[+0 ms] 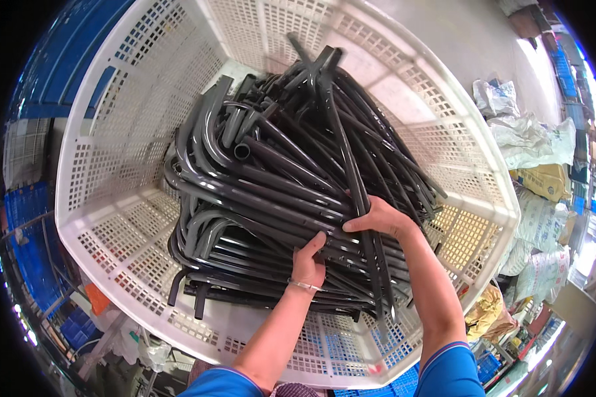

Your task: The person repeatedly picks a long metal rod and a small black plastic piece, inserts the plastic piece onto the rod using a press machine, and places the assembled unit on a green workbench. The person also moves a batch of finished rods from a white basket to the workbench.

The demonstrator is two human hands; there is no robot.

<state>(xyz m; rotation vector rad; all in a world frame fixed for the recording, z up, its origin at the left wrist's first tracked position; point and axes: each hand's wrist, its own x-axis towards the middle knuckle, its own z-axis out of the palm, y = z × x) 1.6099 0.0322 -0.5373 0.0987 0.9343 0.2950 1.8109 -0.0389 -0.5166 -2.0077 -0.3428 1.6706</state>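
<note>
A big white perforated plastic crate fills the view. Inside lies a heap of several dark grey bent plastic tubes, curved at their left ends. My left hand, with a thin bracelet at the wrist, reaches into the pile near the crate's front, fingers tucked among the tubes and thumb up. My right hand is closed around a long straight grey tube that rises toward the crate's far side, above the heap.
Blue crates stand to the far left and behind. Stacked sacks and bags lie on the right, on a grey floor. More blue bins and clutter sit below the crate's front edge.
</note>
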